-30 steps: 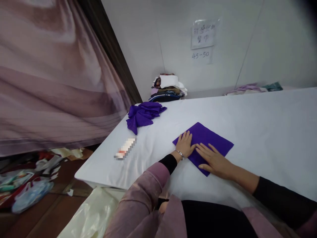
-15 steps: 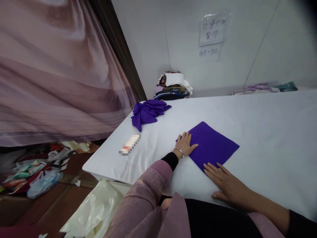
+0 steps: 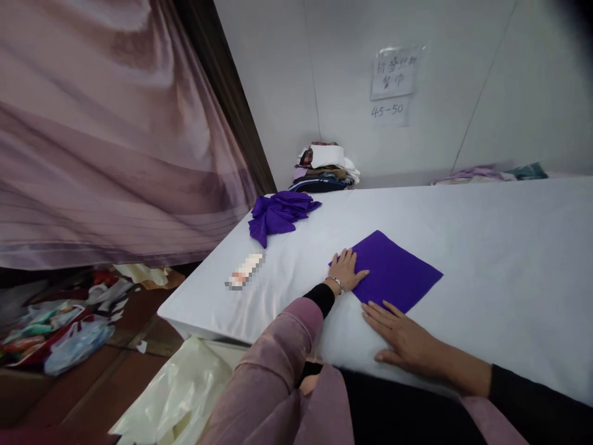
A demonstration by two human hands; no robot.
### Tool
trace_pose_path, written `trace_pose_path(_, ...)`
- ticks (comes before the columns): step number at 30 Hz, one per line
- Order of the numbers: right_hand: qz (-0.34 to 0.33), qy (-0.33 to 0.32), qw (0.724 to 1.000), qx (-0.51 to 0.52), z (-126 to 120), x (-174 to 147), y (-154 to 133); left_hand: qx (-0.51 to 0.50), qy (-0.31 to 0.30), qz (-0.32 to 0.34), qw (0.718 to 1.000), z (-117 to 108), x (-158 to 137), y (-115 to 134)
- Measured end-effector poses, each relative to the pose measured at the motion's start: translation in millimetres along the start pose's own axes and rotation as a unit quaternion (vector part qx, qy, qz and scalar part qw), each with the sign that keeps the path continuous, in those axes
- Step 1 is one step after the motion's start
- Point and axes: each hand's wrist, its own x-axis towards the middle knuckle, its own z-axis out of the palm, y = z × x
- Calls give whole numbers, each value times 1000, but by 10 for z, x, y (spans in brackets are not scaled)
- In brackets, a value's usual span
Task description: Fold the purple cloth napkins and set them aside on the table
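Head camera view: from where I stand, a purple napkin [image 3: 398,272] lies flat and smooth on the white-covered counter [image 3: 500,247], close in front of the person and turned so that its corners make a diamond. On its left corner rests the left hand [image 3: 345,272], palm down, fingers lightly spread and thumb pointing out across the fabric, with nothing gripped; a silvery bracelet [image 3: 336,283] circles that wrist. The right hand [image 3: 405,340] lies flat too, fingers stretched out over the near corner, thumb set apart on the white cover, and it has hold of nothing either. Up and to the left on the counter sits a bunched heap of purple cloth [image 3: 280,213], and nearer the person, an oblong object [image 3: 245,272] is too pixelated to make out. Just beyond the far edge, a stack of folded fabrics [image 3: 327,167] stands by the pale wall [image 3: 343,55], while lilac cloth [image 3: 477,175] and teal cloth [image 3: 530,171] show farther right. Two handwritten papers hang above, the lower note [image 3: 389,111] reading "45-50". A dusky pink curtain [image 3: 106,123] drapes down at left, over a floor cluttered with a plastic bag [image 3: 78,346] and other odds and ends.
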Motion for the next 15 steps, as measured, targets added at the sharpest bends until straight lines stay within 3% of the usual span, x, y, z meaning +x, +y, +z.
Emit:
trace_pose_path(3, -5, -10, 1000, 19, -53, -156, -83, 3, 0, -4, 1000, 8, 6, 0)
trace_pose_path(8, 11, -14, 999, 29, -374, -153, -81, -7, 0, -6, 1000, -41, 1, 23)
trace_pose_path(15, 133, 66, 988, -49, -690, 530, 475, 14, 45, -4, 999, -123, -131, 37)
